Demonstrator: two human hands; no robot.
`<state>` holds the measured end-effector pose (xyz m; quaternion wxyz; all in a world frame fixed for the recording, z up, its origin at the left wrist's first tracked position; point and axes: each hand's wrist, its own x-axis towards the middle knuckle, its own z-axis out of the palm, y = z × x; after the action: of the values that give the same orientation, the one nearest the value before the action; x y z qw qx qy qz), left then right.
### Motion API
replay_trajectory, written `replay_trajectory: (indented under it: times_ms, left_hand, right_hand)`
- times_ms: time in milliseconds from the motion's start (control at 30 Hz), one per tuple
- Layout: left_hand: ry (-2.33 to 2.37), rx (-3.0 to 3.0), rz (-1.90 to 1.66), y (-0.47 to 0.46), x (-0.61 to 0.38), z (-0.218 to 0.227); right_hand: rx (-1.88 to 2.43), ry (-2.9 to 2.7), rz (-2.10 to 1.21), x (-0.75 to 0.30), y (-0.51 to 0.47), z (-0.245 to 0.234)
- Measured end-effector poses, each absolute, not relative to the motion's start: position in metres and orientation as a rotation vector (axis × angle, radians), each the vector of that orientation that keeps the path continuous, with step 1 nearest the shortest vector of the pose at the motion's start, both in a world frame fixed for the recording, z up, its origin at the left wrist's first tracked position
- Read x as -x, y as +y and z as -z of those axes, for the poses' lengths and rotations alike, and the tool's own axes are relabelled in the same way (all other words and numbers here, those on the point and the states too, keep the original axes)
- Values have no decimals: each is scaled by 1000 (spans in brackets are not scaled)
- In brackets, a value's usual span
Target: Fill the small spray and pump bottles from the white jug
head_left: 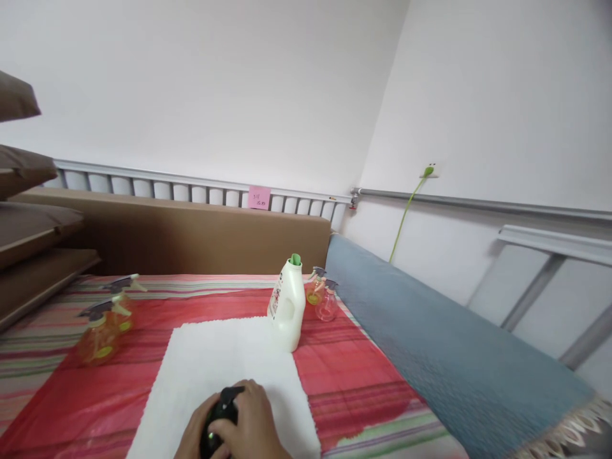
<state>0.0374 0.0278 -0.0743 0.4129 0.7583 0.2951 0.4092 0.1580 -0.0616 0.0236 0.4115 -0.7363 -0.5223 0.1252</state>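
Low in the head view, a dark, shiny spray bottle [220, 414] with a black top is held between both hands, over a white cloth [215, 347]. My left hand [195, 428] is wrapped round its left side. From the right, my right hand [253, 421] closes on it, with fingers near the black top and the thumb across the front. The bottle's lower part is hidden by the hands and the frame edge. Beyond the hands, a white jug [289, 309] with a green spout stands upright at the cloth's far right corner.
Two orange spray bottles [99, 338] stand at left on the red striped tablecloth [354, 376]. A yellowish spray bottle [314, 290] and a pink one [327, 306] stand behind the jug. Cardboard boxes [33, 236] are stacked at far left; a blue-covered surface [430, 331] borders the right.
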Motion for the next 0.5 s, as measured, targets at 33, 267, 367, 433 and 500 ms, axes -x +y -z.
replay_trajectory:
  times_ms: [33,267,367,433,500]
  left_hand:
    - [747,-1893,-1031,26,-38,73]
    - [693,-1847,-1062,5,-41,62]
    - [681,-1826,-1037,-1,-39,55]
    - [671,-1809,-1006,-3,-38,50]
    - [666,-1798,-979,-5,-37,45]
  right_hand:
    - [1841,-1316,-308,-158,-62,-24]
    - [1702,-1338,-318,-162,-60,-18]
    - [1695,-1312,-355,-169,-56,-10]
    - [1569,-1332,-471,-173,-53,-5]
    - [1499,-1380,-534,-177,-53,-2]
